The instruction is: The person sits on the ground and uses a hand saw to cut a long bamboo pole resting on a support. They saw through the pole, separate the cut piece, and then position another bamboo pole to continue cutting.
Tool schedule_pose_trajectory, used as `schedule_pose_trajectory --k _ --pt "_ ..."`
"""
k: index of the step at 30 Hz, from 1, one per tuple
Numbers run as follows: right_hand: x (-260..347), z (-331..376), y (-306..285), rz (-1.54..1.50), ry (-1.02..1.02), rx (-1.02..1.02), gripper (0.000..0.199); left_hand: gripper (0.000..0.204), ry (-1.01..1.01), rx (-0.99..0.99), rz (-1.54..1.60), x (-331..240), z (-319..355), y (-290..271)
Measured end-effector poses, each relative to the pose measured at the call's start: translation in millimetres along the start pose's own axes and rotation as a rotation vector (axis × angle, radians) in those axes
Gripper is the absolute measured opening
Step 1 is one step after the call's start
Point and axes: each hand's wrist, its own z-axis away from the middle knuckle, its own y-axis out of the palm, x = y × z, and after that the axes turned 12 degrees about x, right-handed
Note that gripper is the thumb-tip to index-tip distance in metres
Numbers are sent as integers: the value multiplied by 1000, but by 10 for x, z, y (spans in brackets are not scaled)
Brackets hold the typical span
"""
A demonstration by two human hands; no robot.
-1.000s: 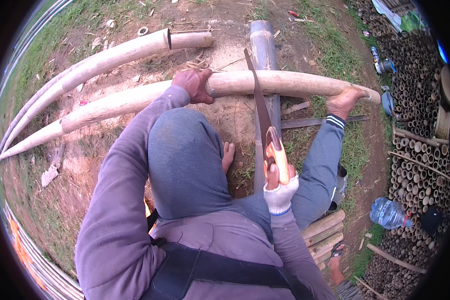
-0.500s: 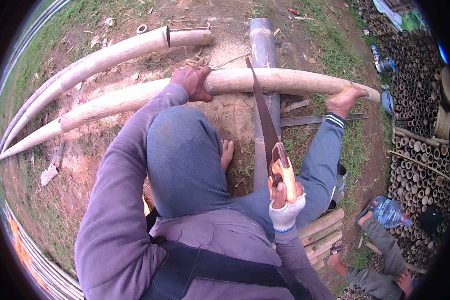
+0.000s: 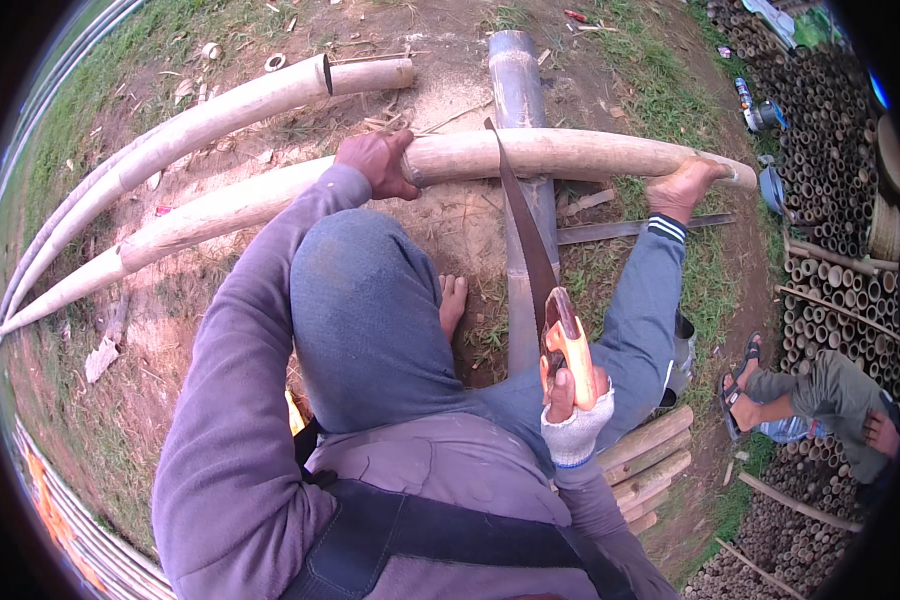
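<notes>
Bare dirt [image 3: 450, 215] open between bamboo pole [image 3: 570, 155] and knee. Saw blade [image 3: 520, 225] crosses pole's near side; foot [image 3: 682, 187] blocks right end. Stacked bamboo [image 3: 830, 170] crowds far right.

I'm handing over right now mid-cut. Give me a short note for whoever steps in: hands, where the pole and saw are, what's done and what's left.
Left hand: bare, gripping the long pale bamboo pole to steady it.
Right hand: in a white fingerless glove, shut on the orange handle of the hand saw.
A bare foot presses the pole's right end; the pole lies across a grey support pipe on the dirt.
Saw tip meets the pole just right of the left hand; the depth of the cut cannot be told.
Done: pole braced, saw placed. Left: saw through.
Another person's legs are at the right, by the stacked bamboo.
</notes>
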Motion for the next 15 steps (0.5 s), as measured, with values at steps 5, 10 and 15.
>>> schedule_pose_trajectory --k 5,10,15 --pt "-197 -2143 665 163 26 -120 34 88 0 36 -28 -181 -53 -140" --pt "-207 -1283 555 31 -4 -49 35 85 -33 -6 -42 -7 83 -70" --pt "-225 10 162 5 -14 -38 30 80 -22 35 -7 -13 55 -12"
